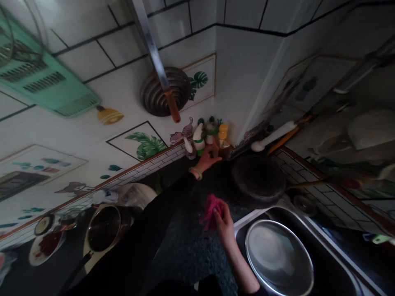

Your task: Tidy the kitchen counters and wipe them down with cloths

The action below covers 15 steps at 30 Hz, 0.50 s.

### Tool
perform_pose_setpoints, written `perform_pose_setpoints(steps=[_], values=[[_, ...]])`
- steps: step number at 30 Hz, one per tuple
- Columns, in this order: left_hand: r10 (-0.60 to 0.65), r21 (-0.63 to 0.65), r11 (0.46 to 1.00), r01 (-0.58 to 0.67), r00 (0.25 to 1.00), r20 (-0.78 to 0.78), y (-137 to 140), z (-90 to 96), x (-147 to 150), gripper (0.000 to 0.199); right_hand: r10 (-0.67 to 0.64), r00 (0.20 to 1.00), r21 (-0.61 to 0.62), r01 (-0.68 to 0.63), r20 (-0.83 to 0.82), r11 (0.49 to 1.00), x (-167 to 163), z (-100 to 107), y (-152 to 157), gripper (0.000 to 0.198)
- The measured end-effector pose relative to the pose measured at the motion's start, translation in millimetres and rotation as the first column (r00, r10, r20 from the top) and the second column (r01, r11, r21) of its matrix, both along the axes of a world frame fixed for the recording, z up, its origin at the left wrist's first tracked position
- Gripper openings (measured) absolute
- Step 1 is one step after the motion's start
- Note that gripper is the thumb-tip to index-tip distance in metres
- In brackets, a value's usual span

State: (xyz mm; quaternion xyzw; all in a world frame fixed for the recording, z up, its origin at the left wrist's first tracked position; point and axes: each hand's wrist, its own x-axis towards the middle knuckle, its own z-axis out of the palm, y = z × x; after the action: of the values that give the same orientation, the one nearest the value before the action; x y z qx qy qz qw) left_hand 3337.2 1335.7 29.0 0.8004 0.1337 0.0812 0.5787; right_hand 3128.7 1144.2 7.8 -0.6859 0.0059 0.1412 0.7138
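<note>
My right hand (pixel 224 222) grips a crumpled pink cloth (pixel 211 212) just over the dark speckled countertop (pixel 182 234). My left arm, in a dark sleeve, stretches across to the back corner. There my left hand (pixel 207 159), with a pale green bangle on the wrist, is beside several bottles. Its thumb and forefinger are apart, with no object plainly between them. A green-and-white bottle (pixel 199 139) and a yellow-capped bottle (pixel 223 132) stand just behind the hand. Whether the fingertips touch any bottle cannot be made out.
A dark round pan (pixel 259 179) lies right of my hands. Nearer is a sink (pixel 336 263) with a metal lid (pixel 279 257) over it. On the left are a pot (pixel 104 228) and a white plate of red food (pixel 46 248). A long-handled tool (pixel 157 61) hangs on the wall.
</note>
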Motion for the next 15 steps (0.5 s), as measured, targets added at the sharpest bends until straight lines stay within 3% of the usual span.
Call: perform_pose_setpoints(steps=[3, 5, 7, 9, 11, 13, 15], values=[[0.086, 0.078, 0.994, -0.079, 0.993, -0.085, 25.9, -3.3, -63.0, 0.020, 0.027, 0.970, -0.177, 0.017, 0.242, 0.984, 47.1, 1.2, 17.2, 0.042], [0.153, 0.120, 0.983, -0.141, 0.984, -0.092, 39.1, -11.3, -122.0, 0.008, 0.132, 0.907, -0.334, 0.010, 0.400, 0.943, 78.3, -10.8, 35.5, 0.045], [0.202, 0.144, 0.972, -0.186, 0.974, -0.100, 46.4, -24.4, -186.6, 0.015, 0.277, 0.846, -0.515, -0.003, 0.457, 0.857, 102.8, -33.0, 56.3, 0.052], [0.291, 0.252, 0.931, -0.263, 0.953, -0.081, 49.4, -39.0, -247.9, 0.025, 0.385, 0.815, -0.668, 0.003, 0.433, 0.744, 120.4, -59.9, 76.4, 0.063], [0.361, 0.354, 0.879, -0.318, 0.931, -0.060, 52.4, -49.6, -297.1, 0.031, 0.420, 0.799, -0.744, 0.052, 0.431, 0.666, 134.9, -84.0, 95.3, 0.071], [0.422, 0.438, 0.820, -0.367, 0.906, -0.029, 59.0, -53.0, -328.9, 0.036, 0.406, 0.783, -0.751, 0.114, 0.471, 0.651, 148.3, -100.0, 114.7, 0.068], [0.484, 0.484, 0.767, -0.420, 0.875, -0.009, 70.2, -50.5, -341.8, 0.039, 0.384, 0.770, -0.715, 0.130, 0.509, 0.687, 156.3, -107.6, 134.8, 0.060]])
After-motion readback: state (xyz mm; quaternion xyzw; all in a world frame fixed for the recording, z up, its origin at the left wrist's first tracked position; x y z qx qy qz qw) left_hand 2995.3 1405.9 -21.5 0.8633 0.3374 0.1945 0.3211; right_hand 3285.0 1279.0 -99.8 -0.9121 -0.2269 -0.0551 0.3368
